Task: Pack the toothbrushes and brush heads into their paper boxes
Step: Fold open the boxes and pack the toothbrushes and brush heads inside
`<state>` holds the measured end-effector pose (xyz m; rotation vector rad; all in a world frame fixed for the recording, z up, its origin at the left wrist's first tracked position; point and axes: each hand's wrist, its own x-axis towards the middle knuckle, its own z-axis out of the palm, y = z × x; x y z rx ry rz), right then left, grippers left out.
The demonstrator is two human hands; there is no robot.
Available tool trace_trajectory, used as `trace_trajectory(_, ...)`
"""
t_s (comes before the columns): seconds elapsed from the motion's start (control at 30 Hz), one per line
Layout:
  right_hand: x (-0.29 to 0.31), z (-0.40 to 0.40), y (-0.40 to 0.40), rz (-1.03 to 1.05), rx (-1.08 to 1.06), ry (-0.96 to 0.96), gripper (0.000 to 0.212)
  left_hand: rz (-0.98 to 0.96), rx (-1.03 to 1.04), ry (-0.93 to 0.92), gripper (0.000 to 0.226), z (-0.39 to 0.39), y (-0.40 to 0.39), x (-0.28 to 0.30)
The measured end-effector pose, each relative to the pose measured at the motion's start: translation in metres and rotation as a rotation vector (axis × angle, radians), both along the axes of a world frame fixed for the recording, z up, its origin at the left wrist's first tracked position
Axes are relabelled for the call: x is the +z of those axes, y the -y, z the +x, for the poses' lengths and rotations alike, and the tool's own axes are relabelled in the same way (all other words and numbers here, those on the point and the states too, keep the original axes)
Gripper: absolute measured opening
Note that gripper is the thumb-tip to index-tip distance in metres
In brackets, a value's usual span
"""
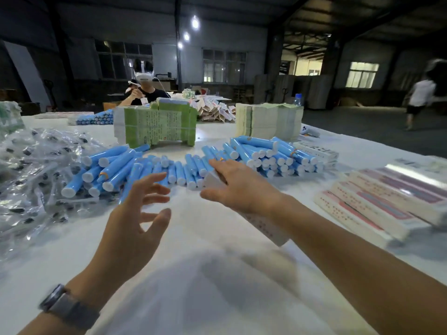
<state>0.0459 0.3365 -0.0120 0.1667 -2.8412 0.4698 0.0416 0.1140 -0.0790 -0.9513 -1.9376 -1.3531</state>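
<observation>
The right hand [238,187] holds a white paper box [263,227] mid-frame. The left hand [135,228] has a wide, empty grip near the blue toothbrushes [154,165].

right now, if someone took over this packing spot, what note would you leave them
Left hand: open, fingers spread, above the table, holding nothing.
Right hand: holds a paper box underneath it.
Blue toothbrush handles lie heaped ahead; bagged brush heads at left; flat box stacks behind.
Done: packed boxes piled at right.
Left: fill the held box, then the rest of the pile.
</observation>
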Motion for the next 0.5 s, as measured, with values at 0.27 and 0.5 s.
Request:
trace_trajectory(0.27,-0.05,0.032,-0.148,0.472,-0.5,0.204,0.044,-0.049,0.052,0.005,0.076,-0.01,0.0,-0.008)
trace_trajectory(0.5,-0.049,0.026,-0.179,0.49,-0.527,0.114,0.033,-0.035,0.098,0.068,0.047,-0.017,0.009,-0.009)
